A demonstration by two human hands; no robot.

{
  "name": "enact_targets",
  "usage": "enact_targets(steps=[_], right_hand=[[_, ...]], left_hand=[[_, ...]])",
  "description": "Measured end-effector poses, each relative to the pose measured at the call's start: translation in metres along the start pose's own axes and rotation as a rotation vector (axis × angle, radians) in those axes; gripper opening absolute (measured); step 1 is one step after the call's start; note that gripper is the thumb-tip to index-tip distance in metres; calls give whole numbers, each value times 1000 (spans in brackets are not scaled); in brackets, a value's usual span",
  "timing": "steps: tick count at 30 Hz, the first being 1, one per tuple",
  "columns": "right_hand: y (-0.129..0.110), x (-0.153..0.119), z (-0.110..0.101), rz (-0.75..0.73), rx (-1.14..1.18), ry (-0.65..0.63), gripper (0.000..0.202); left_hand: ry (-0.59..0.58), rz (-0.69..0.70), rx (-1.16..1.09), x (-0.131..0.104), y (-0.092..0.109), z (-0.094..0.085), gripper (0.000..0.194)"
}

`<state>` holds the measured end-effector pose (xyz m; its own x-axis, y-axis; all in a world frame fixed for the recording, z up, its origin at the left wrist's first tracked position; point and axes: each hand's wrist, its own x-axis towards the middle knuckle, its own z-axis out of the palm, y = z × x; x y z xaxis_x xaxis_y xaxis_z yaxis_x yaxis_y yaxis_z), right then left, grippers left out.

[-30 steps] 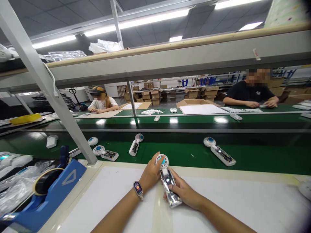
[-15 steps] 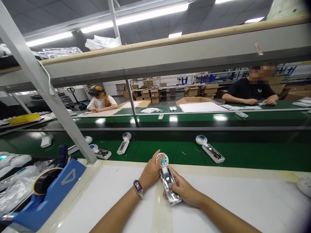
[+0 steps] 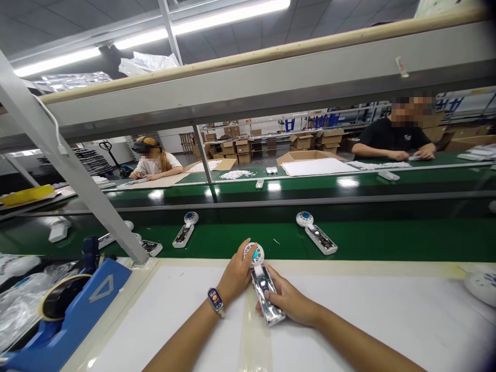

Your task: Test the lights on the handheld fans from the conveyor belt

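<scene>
White bench [image 3: 387, 320] open rightward; tape dispenser [image 3: 73, 305] crowds left.

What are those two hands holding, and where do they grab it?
A small handheld fan: left hand on its round head, right hand around its open handle.

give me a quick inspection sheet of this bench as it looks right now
surface: white bench top beside a green conveyor belt
job's things: small handheld fan, casing open
clutter: blue tape dispenser; two open fans on belt
hands: left hand on the fan head; right hand grips the handle
cables: white cable on the slanted post
surroundings: two seated people opposite; cardboard boxes behind
</scene>
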<state>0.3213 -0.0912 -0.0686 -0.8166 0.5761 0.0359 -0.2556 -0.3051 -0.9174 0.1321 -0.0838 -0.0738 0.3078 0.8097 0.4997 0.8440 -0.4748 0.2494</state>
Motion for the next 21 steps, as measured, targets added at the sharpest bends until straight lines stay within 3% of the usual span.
enact_targets(steps=[13,17,21], right_hand=[[3,3,1,2,67,40,61],[-6,8,-19,-112,137,226,69],[-30,3,-73,-327,118,543,69]], left_hand=[[9,12,5,1,-1,0,62],[54,-36,-36,2,-1,-1,71],[26,-152,-62,2,-1,-2,68]])
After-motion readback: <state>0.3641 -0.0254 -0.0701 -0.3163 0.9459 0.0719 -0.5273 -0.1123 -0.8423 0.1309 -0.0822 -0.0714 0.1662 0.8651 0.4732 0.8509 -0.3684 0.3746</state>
